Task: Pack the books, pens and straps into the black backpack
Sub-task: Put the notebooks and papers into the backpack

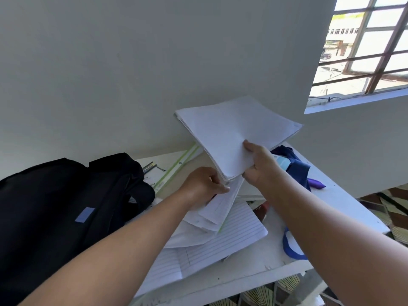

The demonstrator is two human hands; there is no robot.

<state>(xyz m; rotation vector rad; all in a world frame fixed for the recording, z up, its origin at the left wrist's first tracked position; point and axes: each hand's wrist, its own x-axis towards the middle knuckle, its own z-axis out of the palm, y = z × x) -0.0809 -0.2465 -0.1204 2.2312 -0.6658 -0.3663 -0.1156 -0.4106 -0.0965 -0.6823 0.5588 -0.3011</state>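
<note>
A black backpack (55,208) with a small blue patch lies on the left of the white table (344,208). My right hand (260,164) grips a thick white stack of books and papers (234,131), lifted and tilted above the table. My left hand (205,184) holds the stack's lower corner, with loose sheets hanging under it. Open lined notebooks (220,241) lie flat beneath my arms. Blue and purple straps (298,168) lie bunched at the right behind my right hand, and a blue strap loop (291,246) lies near the front edge. A pen (150,167) rests beside the backpack's top.
A green-edged book (181,164) lies against the wall behind the backpack. A dark red object (261,209) peeks out under my right forearm. The wall is close behind the table. A barred window (371,47) is at the upper right, patterned floor (395,208) below.
</note>
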